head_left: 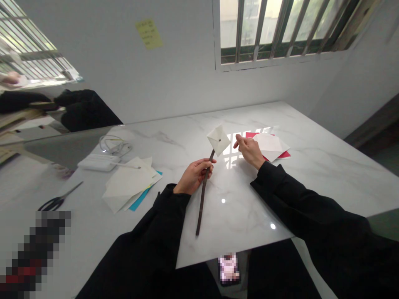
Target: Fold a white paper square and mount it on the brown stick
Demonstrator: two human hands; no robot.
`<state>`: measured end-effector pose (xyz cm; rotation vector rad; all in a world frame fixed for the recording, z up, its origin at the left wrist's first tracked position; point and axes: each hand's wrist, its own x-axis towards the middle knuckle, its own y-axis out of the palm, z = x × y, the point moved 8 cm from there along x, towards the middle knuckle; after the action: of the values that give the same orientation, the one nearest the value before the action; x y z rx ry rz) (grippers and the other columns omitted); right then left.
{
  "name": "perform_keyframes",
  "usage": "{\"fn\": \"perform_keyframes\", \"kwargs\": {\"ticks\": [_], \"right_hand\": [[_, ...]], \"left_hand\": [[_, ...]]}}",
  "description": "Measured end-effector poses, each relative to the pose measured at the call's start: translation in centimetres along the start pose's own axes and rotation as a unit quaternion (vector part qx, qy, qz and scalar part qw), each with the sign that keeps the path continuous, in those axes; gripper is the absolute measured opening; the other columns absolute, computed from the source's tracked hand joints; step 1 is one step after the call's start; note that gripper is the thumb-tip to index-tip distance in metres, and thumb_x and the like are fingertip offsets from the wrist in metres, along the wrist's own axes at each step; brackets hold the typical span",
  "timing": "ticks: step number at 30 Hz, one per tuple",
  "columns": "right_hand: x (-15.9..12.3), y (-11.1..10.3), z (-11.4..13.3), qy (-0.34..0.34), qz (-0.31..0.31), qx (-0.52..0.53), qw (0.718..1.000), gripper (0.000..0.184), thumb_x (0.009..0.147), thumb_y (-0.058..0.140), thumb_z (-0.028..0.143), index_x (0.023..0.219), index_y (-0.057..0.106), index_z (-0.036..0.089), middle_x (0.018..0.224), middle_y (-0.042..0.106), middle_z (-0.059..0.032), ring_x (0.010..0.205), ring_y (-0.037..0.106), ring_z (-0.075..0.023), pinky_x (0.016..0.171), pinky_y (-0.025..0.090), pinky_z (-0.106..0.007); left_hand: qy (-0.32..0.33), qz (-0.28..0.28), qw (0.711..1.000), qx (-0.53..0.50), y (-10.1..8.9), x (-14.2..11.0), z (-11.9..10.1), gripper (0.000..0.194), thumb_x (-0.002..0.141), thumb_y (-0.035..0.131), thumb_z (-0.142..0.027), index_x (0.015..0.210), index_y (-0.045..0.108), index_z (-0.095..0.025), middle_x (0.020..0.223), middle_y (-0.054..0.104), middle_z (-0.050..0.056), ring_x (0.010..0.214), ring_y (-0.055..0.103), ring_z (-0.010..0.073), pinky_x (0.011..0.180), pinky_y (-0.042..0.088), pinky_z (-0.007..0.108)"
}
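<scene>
The left hand (195, 176) grips the brown stick (202, 203) just below its white paper pinwheel (218, 145), I'd guess to steady it above the surface (237, 216), while the right hand (249, 152), loosely curled, apparently empty, hovers to the right.

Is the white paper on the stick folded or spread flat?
Folded: the white paper shows fold lines running to the dark dot near its middle.

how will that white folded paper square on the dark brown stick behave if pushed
The white folded paper square looks thin, so probably light and easily creased. It may turn about the small dark central dot, perhaps a pin.
</scene>
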<state>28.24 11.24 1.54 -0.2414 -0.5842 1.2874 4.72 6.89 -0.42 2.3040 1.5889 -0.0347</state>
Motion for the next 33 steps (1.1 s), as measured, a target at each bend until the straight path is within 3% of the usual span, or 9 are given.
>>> {"fn": "perform_keyframes", "kwargs": {"ticks": [5, 10, 13, 18, 22, 27, 29, 31, 33], "right_hand": [[-0.2, -0.3, 0.7, -0.019, -0.008, 0.023, 1.000, 0.072, 0.103, 0.036, 0.079, 0.123, 0.076, 0.021, 0.066, 0.063, -0.0005, 0.065, 0.062, -0.0207, 0.067, 0.042, -0.031], [0.0, 1.1, -0.4, 0.029, 0.072, -0.032, 0.996, 0.081, 0.105, 0.029, 0.075, 0.058, 0.065, 0.020, 0.053, 0.057, -0.0049, 0.059, 0.059, -0.0199, 0.075, 0.044, -0.034], [0.1, 1.0, -0.8, 0.035, 0.054, -0.041, 0.997, 0.078, 0.105, 0.033, 0.073, 0.053, 0.059, 0.021, 0.055, 0.058, -0.0059, 0.060, 0.059, -0.0203, 0.072, 0.043, -0.035], [0.1, 0.2, 0.1, -0.010, 0.014, -0.001, 1.000, 0.066, 0.105, 0.037, 0.071, 0.101, 0.079, 0.020, 0.067, 0.064, -0.0026, 0.069, 0.064, -0.0217, 0.071, 0.043, -0.033], [-0.3, 0.0, 0.5, -0.008, 0.009, 0.015, 1.000, 0.068, 0.104, 0.041, 0.071, 0.142, 0.067, 0.021, 0.067, 0.064, -0.0008, 0.069, 0.064, -0.0229, 0.074, 0.045, -0.034], [-0.6, -0.2, 1.5, -0.052, 0.010, 0.011, 0.999, 0.078, 0.106, 0.037, 0.073, 0.164, 0.046, 0.023, 0.063, 0.059, 0.0019, 0.067, 0.061, -0.0224, 0.074, 0.045, -0.033], [-0.4, -0.2, 1.4, -0.063, 0.017, -0.008, 0.998, 0.076, 0.105, 0.033, 0.075, 0.154, 0.059, 0.023, 0.065, 0.061, 0.0003, 0.067, 0.061, -0.0223, 0.074, 0.045, -0.033], [0.1, 0.1, 0.6, -0.049, 0.041, -0.045, 0.997, 0.081, 0.105, 0.026, 0.079, 0.117, 0.080, 0.020, 0.063, 0.062, -0.0032, 0.066, 0.061, -0.0223, 0.075, 0.044, -0.034], [0.6, 0.2, -0.4, -0.018, 0.055, -0.080, 0.995, 0.089, 0.103, 0.019, 0.082, 0.075, 0.076, 0.019, 0.059, 0.060, -0.0065, 0.064, 0.060, -0.0222, 0.074, 0.042, -0.035]], "left_hand": [[-0.004, 0.002, 1.000, 0.003, -0.1, 0.0, 0.1, 0.035, 0.074, 0.085, -0.035, 0.099, 0.077, -0.012, 0.073, 0.061, 0.000, 0.062, 0.052, 0.0094, 0.060, 0.041, 0.024], [0.004, -0.001, 1.000, -0.002, -0.2, 0.1, 0.0, 0.035, 0.073, 0.086, -0.035, 0.099, 0.077, -0.012, 0.074, 0.062, 0.000, 0.063, 0.053, 0.0095, 0.060, 0.041, 0.024], [0.007, -0.005, 1.000, -0.006, -0.3, 0.1, 0.0, 0.035, 0.074, 0.086, -0.035, 0.099, 0.077, -0.012, 0.073, 0.061, 0.000, 0.062, 0.052, 0.0090, 0.060, 0.040, 0.023], [0.003, -0.005, 1.000, -0.005, -0.2, 0.1, 0.1, 0.036, 0.073, 0.086, -0.034, 0.100, 0.077, -0.012, 0.074, 0.061, 0.000, 0.062, 0.051, 0.0085, 0.059, 0.040, 0.023], [-0.001, -0.008, 1.000, -0.005, -0.2, 0.0, 0.0, 0.036, 0.073, 0.086, -0.034, 0.099, 0.077, -0.012, 0.074, 0.061, 0.000, 0.062, 0.051, 0.0083, 0.059, 0.040, 0.022], [0.000, -0.004, 1.000, 0.007, 0.1, -0.1, -0.1, 0.034, 0.074, 0.085, -0.034, 0.099, 0.077, -0.012, 0.074, 0.060, 0.000, 0.062, 0.051, 0.0089, 0.060, 0.040, 0.023], [0.001, -0.003, 1.000, 0.012, 0.1, -0.2, -0.2, 0.034, 0.074, 0.084, -0.033, 0.098, 0.077, -0.012, 0.073, 0.060, 0.000, 0.062, 0.051, 0.0093, 0.059, 0.040, 0.024], [0.004, -0.007, 1.000, 0.013, 0.0, -0.3, -0.4, 0.033, 0.073, 0.084, -0.033, 0.098, 0.077, -0.012, 0.073, 0.060, 0.000, 0.062, 0.051, 0.0096, 0.059, 0.040, 0.024], [0.005, -0.014, 1.000, 0.011, -0.3, -0.3, -0.5, 0.033, 0.073, 0.084, -0.033, 0.098, 0.076, -0.012, 0.073, 0.059, 0.000, 0.062, 0.050, 0.0095, 0.059, 0.039, 0.024]]}}
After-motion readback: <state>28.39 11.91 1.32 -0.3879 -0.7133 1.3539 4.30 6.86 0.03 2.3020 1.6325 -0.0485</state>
